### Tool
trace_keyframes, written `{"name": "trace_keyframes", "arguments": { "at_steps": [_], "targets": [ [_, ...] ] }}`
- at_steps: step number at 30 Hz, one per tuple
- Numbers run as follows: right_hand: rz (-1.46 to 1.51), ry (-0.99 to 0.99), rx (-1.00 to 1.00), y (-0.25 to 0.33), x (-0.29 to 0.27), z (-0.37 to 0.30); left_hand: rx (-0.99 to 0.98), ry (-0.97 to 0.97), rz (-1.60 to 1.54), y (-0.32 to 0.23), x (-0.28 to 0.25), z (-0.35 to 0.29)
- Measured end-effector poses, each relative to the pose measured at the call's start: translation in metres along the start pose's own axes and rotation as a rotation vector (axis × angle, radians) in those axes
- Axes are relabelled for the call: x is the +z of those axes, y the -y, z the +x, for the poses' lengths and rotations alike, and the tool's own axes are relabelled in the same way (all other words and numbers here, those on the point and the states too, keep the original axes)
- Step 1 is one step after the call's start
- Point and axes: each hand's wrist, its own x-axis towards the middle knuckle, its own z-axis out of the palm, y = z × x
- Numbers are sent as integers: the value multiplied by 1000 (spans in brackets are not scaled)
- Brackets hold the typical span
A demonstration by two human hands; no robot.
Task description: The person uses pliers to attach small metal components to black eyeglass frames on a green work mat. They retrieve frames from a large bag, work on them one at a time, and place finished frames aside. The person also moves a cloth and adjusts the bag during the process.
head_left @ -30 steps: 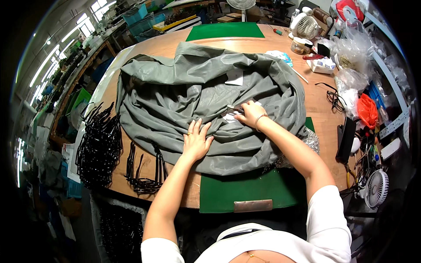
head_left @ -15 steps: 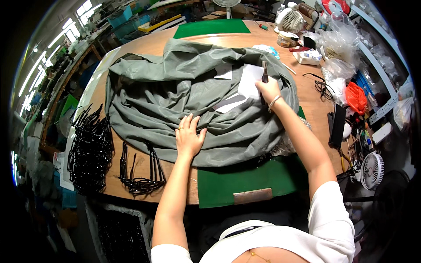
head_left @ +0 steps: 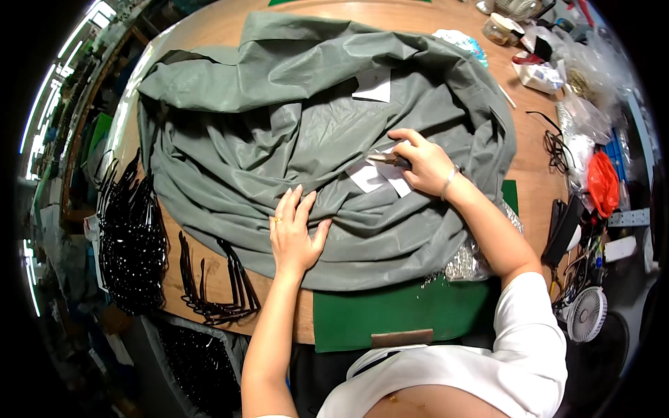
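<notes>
Nearest us, a white sleeve (head_left: 528, 320) shows at the lower right, and beyond it a green mat (head_left: 404, 313) lies at the table's near edge. Our left hand (head_left: 295, 237) rests spread on the near folds of the grey cloth (head_left: 334, 261), fingers apart and gripping nothing. It has kept to that part of the cloth throughout, so we judge it is there to steady it. Black strands (head_left: 132, 240) lie to its left.

A little farther in, our right hand (head_left: 426, 166) has changed most. Half a second ago it was raised, the tool pointing up beside a large white sheet; now it is lower, its fingers closed round the tool (head_left: 385, 159), whose metal tip points left over the middle of the cloth. White paper (head_left: 364, 175) shows just below the tip; we cannot tell whether the fingers pinch any of it too. To us this means the work is back at that spot, much as a second ago.

Farther off, another white card (head_left: 373, 85) lies on the cloth, and beyond the cloth's far rim runs bare wooden table (head_left: 460, 15).
</notes>
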Motion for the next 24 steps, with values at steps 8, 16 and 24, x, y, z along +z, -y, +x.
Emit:
{"name": "trace_keyframes", "arguments": {
  "at_steps": [8,16,24],
  "targets": [
    [15,74,-87,5,-1,-15,-53,18,-8,0,1,2],
    [-83,-149,174,-2,-17,0,-76,3,3,1,6,14],
    [-247,-88,-38,-4,6,24,-107,-69,-106,5,-1,-2]
  ]
}}
